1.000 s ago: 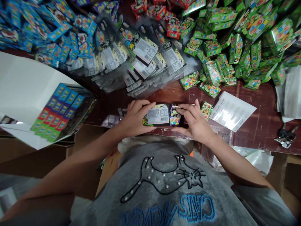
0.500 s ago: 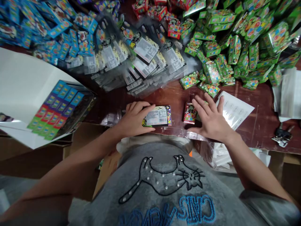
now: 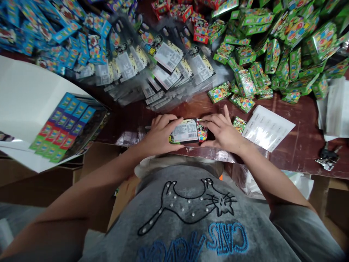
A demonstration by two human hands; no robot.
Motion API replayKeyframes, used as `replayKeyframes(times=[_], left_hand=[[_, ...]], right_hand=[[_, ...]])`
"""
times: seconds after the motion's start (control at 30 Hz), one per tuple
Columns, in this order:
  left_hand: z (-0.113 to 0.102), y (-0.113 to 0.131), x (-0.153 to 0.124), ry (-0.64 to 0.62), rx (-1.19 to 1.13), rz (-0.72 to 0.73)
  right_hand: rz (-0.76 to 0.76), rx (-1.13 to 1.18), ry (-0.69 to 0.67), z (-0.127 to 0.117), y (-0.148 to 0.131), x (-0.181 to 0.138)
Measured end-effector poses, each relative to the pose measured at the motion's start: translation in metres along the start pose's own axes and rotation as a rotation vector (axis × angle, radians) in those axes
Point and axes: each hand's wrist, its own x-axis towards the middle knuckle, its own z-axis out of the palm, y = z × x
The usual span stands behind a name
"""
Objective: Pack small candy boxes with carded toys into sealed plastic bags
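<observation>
My left hand (image 3: 158,134) is curled around the left end of a clear packet with a white barcode label (image 3: 185,131), lying at the near edge of the dark red table (image 3: 300,145). My right hand (image 3: 222,131) pinches a small red box (image 3: 202,133) against the packet's right end, fingers bent over it. A small green box (image 3: 239,124) lies just right of my right hand.
A fan of clear labelled packets (image 3: 163,72) lies behind my hands. Blue boxes (image 3: 54,32) are heaped at far left, green boxes (image 3: 278,47) at far right, red boxes (image 3: 196,18) at the back. A white sheet (image 3: 268,128), keys (image 3: 325,160) and a filled carton (image 3: 68,125) are near.
My right hand picked up the small red box from the table and brought it left against the packet's right end. My left hand stays on the packet.
</observation>
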Motion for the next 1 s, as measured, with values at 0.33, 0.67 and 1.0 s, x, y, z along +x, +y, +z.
replayKeyframes(times=[0.33,0.67,1.0], left_hand=[[0.002,-0.001,0.006,-0.036,-0.060,0.099],[0.001,-0.002,0.011,-0.011,-0.012,0.111],[0.002,0.004,0.025,-0.023,-0.043,0.135]], right_hand=[[0.021,0.084,0.014,0.009,-0.022,-0.005],[0.308,-0.175,0.055,-0.052,0.003,-0.070],[0.009,0.095,-0.064,-0.013,0.020,-0.007]])
